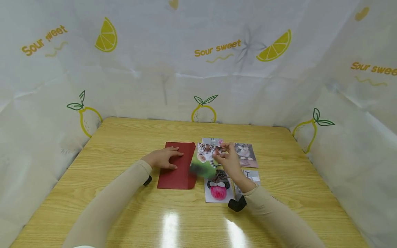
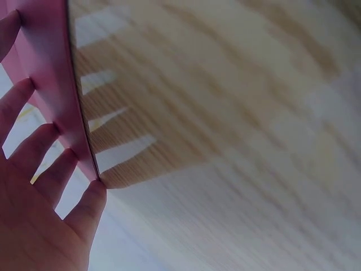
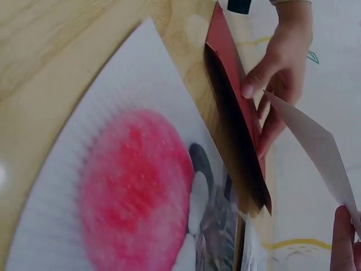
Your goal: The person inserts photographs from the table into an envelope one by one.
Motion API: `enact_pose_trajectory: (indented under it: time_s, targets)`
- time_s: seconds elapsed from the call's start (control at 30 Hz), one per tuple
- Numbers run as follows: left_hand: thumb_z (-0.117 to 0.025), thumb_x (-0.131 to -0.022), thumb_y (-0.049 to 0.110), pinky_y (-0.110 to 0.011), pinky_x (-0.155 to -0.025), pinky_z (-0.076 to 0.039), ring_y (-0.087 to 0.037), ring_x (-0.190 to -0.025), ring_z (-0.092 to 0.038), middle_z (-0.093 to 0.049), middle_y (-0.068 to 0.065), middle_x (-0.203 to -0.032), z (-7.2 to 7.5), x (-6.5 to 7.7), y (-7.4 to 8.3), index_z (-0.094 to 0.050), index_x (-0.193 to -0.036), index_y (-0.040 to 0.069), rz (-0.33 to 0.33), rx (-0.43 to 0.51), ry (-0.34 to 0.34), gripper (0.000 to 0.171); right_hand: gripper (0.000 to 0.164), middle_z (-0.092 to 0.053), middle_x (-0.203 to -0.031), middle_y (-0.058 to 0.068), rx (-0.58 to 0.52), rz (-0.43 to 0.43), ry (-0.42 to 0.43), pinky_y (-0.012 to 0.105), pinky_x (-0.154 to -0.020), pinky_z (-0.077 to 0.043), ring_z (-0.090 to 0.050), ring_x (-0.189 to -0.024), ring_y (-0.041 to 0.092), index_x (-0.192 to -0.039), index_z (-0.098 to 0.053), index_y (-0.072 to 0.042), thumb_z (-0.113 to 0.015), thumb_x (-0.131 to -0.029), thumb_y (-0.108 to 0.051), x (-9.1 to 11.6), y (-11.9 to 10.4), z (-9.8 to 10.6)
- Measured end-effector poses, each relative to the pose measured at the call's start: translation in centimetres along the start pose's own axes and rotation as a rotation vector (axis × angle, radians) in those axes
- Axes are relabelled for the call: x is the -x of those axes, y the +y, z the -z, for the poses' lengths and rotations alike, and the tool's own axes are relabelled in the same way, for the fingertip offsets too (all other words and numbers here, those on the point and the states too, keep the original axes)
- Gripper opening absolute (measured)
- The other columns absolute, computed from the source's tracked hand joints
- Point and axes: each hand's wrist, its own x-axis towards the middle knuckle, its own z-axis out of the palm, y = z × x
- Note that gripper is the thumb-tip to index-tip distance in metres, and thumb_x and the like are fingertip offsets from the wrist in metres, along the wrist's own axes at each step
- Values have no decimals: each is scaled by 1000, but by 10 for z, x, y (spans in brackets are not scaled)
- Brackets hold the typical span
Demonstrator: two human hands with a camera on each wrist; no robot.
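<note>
A red envelope (image 1: 173, 179) lies on the table, and my left hand (image 1: 162, 157) rests on it with spread fingers. In the left wrist view those fingers (image 2: 42, 138) reach along the red envelope's edge. Between thumb and fingers my right hand (image 1: 231, 162) pinches a tiger cub picture card (image 1: 203, 160), raised and tilted beside the envelope's right side. The right wrist view shows the card's pale back (image 3: 316, 141) and the envelope's flap edge (image 3: 225, 56) standing a little apart from the body, a dark gap between.
On the wooden table (image 1: 133, 137), a picture card with a pink ball (image 1: 218, 193) lies below the held card. A cat picture card (image 1: 246, 155) and another card (image 1: 252, 175) lie to the right, and one (image 1: 211, 141) sits partly hidden behind. White printed cloth (image 1: 155, 69) surrounds the table.
</note>
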Motion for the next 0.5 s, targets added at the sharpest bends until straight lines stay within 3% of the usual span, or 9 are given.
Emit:
enact_pose_trajectory:
  time_s: [0.23,0.5]
  targets:
    - [-66,-91,40,-52,-112,-32,-31,-148,-19,-23,-9,-160,0,-1,-1,-43,-148,23,3,-17,4,63,44,-52,-103,17,59,-14,3,23,-58,-49,-58,-73,16,-117,-44,-1,-72,-84,2,4,0,-14]
    - [-66,-91,39,-52,-113,-31,-31,-148,-19,-24,-10,-160,-1,0,-1,-44,-147,22,-7,-21,3,63,43,-56,-104,17,122,-21,-1,27,-61,-54,-60,-72,14,-115,-47,-2,-74,-82,0,5,4,-19]
